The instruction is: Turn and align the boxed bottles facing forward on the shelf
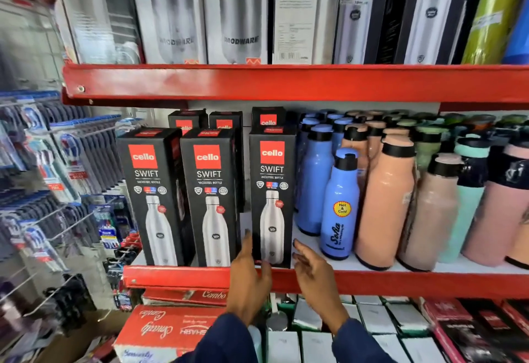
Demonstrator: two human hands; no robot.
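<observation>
Three black boxed bottles stand in a row at the front of the middle red shelf, printed fronts facing me: the left box, the middle box and the right box. More of the same black boxes stand behind them. My left hand rests against the lower left edge of the right box, fingers pointing up. My right hand hovers open just off that box's lower right corner, apart from it.
Loose blue bottles, peach bottles and mint ones crowd the shelf right of the boxes. Taller boxed bottles fill the upper shelf. Toothbrush packs hang on pegs at left. Red cartons and white boxes lie below.
</observation>
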